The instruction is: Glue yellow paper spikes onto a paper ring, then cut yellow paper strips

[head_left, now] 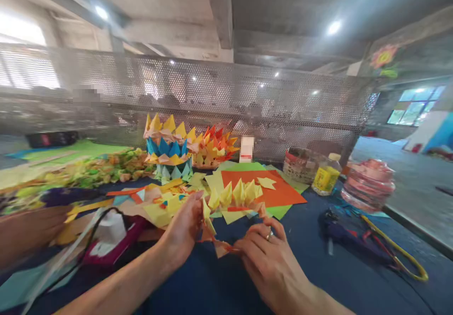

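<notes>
Between my two hands is a ring-shaped paper crown (239,193) with upright yellow points and a peach and orange band. My left hand (187,223) grips the band's left side, fingers closed around it. On the near right side, my right hand (264,249), with a ring on one finger, pinches the band. Just behind the crown lie an orange paper sheet (288,190) and green sheets. Loose yellow paper pieces (166,204) are scattered to the left of the crown. Finished-looking stacked crowns (168,150) in yellow, blue and teal stand farther back, beside red and orange ones (215,147).
Another person's arm (31,235) reaches in at left, near a magenta power strip (118,246). A heap of small folded papers (109,169) lies behind. At right are a basket (300,166), a yellow-labelled bottle (325,178), a pink plastic container (368,185) and a cable (414,258).
</notes>
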The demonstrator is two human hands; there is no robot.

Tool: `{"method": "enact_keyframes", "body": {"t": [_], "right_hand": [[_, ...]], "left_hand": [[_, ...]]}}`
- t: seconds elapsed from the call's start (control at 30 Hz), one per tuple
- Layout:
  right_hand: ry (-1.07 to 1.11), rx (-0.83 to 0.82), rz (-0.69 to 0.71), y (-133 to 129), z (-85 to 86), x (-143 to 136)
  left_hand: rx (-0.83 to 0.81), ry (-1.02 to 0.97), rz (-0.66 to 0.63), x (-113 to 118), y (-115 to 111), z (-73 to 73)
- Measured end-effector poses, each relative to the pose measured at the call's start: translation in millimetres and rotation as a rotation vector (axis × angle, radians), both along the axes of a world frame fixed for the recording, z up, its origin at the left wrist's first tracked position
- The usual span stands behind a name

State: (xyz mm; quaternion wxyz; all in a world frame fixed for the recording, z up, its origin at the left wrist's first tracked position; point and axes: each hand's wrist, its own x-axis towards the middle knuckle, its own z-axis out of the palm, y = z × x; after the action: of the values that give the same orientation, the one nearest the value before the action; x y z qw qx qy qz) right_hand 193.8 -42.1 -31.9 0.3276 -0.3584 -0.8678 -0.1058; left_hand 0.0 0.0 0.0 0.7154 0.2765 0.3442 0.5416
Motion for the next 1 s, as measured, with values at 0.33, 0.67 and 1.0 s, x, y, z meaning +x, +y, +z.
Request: {"method": "enact_keyframes", "body": {"t": [0.33,0.67,1.0], "right_hand": [[-0.003,-0.029,0.012,-9.5,8.3,-4.0],[-0.059,-0.147,0.045,-19.8,23.9,-1.0],[-0.013,0.176,-0.181,-27.0,52.1,72.3]], "left_hand": [[0.123,0.161,0.116,-2.7,5.6,-1.9],[0.388,0.444,0.07,-30.4,38.5,1.6],[0.395,0.671,-0.107,-17.2,43.3,24.9]]}}
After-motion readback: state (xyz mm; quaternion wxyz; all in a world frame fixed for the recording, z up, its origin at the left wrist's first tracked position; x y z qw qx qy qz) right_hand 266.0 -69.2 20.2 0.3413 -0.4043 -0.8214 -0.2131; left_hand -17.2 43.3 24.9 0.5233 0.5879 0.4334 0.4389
